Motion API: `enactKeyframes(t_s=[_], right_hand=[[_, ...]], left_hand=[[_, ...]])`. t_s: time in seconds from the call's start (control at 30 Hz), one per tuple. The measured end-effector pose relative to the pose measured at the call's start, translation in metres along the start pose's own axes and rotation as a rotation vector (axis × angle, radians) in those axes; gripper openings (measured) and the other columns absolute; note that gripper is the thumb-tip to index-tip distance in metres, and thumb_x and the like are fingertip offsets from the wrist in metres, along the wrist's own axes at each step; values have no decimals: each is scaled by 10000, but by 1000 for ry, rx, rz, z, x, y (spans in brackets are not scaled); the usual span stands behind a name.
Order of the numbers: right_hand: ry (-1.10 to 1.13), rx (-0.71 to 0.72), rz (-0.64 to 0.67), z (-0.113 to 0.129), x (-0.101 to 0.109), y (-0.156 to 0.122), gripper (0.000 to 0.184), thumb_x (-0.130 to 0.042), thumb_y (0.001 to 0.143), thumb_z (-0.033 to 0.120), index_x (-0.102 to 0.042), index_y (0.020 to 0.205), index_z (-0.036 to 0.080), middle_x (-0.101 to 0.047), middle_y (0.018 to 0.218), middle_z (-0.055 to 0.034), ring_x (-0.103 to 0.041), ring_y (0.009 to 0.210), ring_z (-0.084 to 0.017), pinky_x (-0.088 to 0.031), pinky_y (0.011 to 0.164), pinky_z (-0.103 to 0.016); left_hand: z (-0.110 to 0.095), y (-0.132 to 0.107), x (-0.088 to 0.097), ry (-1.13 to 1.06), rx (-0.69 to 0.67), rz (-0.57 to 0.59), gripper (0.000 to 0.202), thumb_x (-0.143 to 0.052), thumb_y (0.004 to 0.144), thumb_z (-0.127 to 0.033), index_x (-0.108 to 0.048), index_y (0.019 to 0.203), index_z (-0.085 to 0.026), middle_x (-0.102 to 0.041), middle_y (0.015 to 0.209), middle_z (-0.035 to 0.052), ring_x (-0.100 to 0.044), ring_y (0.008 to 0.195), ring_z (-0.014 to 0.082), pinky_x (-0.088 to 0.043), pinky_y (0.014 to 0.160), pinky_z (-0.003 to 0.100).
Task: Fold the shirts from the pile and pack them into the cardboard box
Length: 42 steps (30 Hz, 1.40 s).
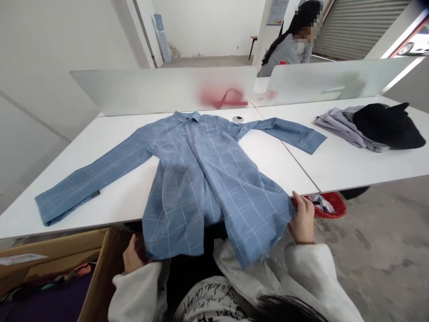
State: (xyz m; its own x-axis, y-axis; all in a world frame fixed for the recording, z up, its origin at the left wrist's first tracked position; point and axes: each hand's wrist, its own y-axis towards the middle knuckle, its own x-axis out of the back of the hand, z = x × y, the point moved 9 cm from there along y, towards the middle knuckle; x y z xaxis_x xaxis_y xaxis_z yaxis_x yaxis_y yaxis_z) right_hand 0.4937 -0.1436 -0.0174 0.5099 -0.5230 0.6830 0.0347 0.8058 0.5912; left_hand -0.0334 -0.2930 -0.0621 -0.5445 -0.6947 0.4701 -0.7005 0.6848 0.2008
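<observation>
Blue checked shirt (201, 170) lies sleeves-out on the white surface (127, 201), hem hanging off the near edge. Right hand (303, 221) pinches the right hem corner, and the left hand (132, 257) has its fingers closed on the left one. Looks like the flattening stage to me, so both corners want an even tug.

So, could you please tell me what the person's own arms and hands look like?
Both the left hand and the right hand are bare, with no gloves or rings that show. Each arm wears a loose off-white sleeve, the left sleeve and the right sleeve, soft and creased, ending at the wrist. A thin dark band seems to circle the right wrist.
</observation>
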Motion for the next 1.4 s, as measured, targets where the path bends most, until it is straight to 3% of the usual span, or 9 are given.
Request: enactKeyframes(t_s=[0.13, 0.23, 0.3, 0.43, 0.63, 0.77, 0.9, 1.17, 1.4], right_hand=[[-122, 145, -35, 39, -17, -52, 609, -593, 787, 235, -417, 1368, 294, -339, 1419, -139, -322, 1312, -376, -339, 1005, -581], [-88, 284, 101, 86, -45, -79, 516, -568, 810, 175, -509, 1268, 405, -358, 1437, -55, -233, 1372, -354, -287, 1034, -619], [-45, 413, 212, 119, -66, -85, 492, -544, 824, 168, -540, 1225, 455, -424, 1402, -22, -235, 1375, -341, -242, 1040, -653], [-56, 556, 310, 161, -89, -67, 448, -541, 854, 223, -541, 1248, 436, -436, 1413, -43, -188, 1389, -350, -220, 1033, -674], [104, 651, 233, 184, -79, -43, 225, -545, 861, 177, -686, 1018, 254, -447, 1411, -102, -290, 1361, -285, -276, 1052, -578], [67, 653, 314, 181, -85, -54, 308, -554, 853, 196, -639, 1145, 246, -430, 1418, -135, -280, 1364, -302, -251, 1056, -588], [-57, 595, 337, 175, -101, -62, 465, -569, 859, 320, -513, 1316, 258, -379, 1447, -160, -230, 1374, -354, -208, 1032, -655], [-34, 504, 162, 170, -118, -68, 477, -437, 829, 56, -539, 1261, 230, -267, 1500, -161, -210, 1384, -341, -218, 1014, -674], [233, 418, 33, 163, -56, -47, 342, -480, 806, 123, -564, 1129, 198, -481, 1286, -142, -441, 1231, -290, -413, 951, -518]], left_hand=[[-53, -47, -20, 185, -324, -122, 466, -647, 694, -328, -587, 1115, -139, -529, 1293, 199, -378, 1304, 371, -303, 1062, 528], [-95, -80, -67, 269, -543, 98, 270, -517, 810, -173, -674, 1026, -211, -629, 1204, 142, -393, 1310, 320, -254, 1087, 534], [-116, -96, -101, 279, -643, 294, 371, -424, 846, -83, -699, 1002, -279, -667, 1153, 95, -437, 1283, 285, -200, 1102, 550], [-140, -96, -139, 289, -793, 472, 378, -398, 861, -52, -707, 951, -251, -628, 1218, 99, -461, 1263, 287, -159, 1099, 582], [-154, -69, -90, 11, -1017, 149, 180, -431, 826, -74, -567, 801, -189, -697, 800, 30, -670, 938, 212, -412, 997, 487], [-142, -43, -39, -372, -674, -65, 133, -447, 857, -153, -502, 970, -198, -632, 836, 28, -650, 778, 157, -532, 737, 327], [-131, -25, -27, -439, -380, -233, 146, -499, 863, -255, -512, 996, -198, -575, 758, -2, -575, 670, 121, -488, 676, 271], [-139, -7, -37, -526, -239, -170, 104, -579, 817, -281, -564, 862, -188, -594, 772, 13, -568, 708, 126, -472, 679, 250], [-160, 1, -21, -704, -217, -75, 260, -402, 890, -307, -569, 721, -201, -636, 768, 30, -647, 779, 200, -526, 777, 378]])
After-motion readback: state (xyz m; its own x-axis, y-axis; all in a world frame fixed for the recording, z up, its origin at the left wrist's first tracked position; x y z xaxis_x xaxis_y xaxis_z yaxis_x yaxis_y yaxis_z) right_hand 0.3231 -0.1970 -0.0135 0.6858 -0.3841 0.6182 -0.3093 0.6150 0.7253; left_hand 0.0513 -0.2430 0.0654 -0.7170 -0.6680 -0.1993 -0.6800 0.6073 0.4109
